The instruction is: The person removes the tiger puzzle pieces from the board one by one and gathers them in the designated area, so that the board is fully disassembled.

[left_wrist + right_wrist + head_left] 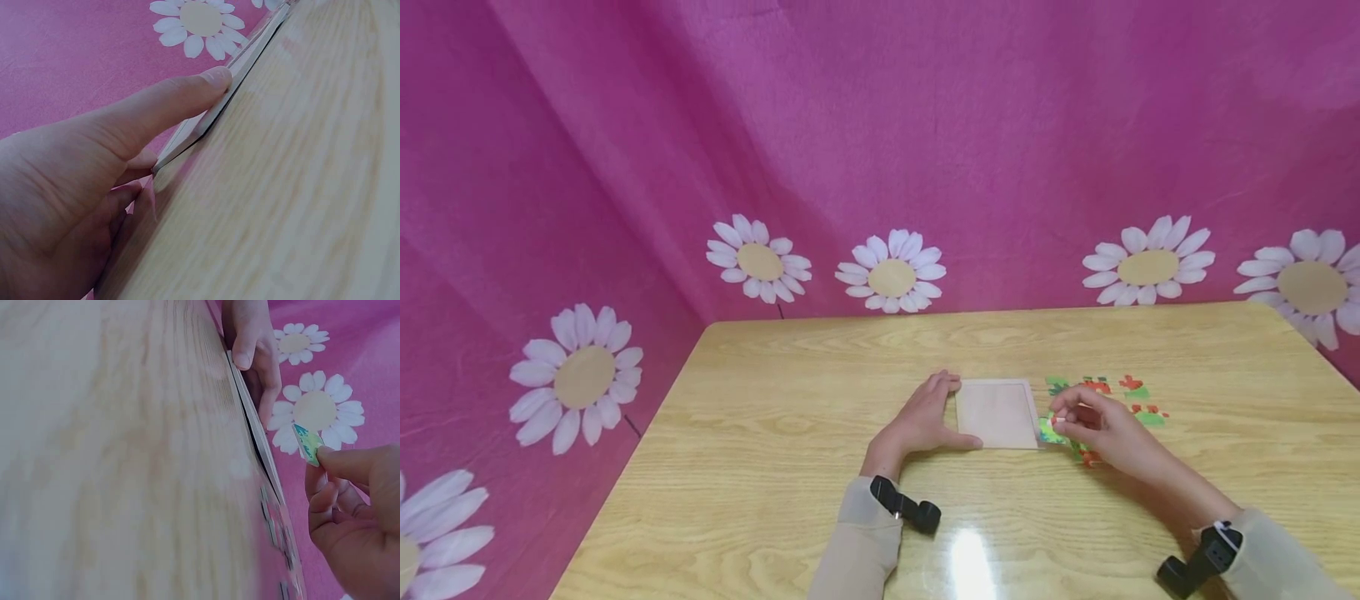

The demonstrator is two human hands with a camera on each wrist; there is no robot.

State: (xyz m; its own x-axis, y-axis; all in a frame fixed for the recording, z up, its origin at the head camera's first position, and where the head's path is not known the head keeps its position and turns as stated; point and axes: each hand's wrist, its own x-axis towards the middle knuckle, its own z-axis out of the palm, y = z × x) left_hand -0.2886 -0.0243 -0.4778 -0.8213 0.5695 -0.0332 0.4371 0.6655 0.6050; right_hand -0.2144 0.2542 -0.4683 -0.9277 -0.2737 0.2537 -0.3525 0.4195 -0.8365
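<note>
A shallow, pale square puzzle tray [996, 414] with a raised rim lies on the table, its inside bare. My left hand [917, 421] holds the tray's left side, fingers at the far left corner and thumb along the near edge. In the left wrist view the thumb [209, 84] rests on the rim. My right hand [1101, 425] is just right of the tray. Its thumb and fingertips pinch a small green and teal puzzle piece [307, 445], raised off the table in the right wrist view.
Several loose red and green puzzle pieces [1133, 385] lie right of the tray, some partly hidden by the right hand. The wood-grain table [760, 467] reaches back to a pink curtain [1000, 150] with white daisies. A black camera is strapped on each wrist.
</note>
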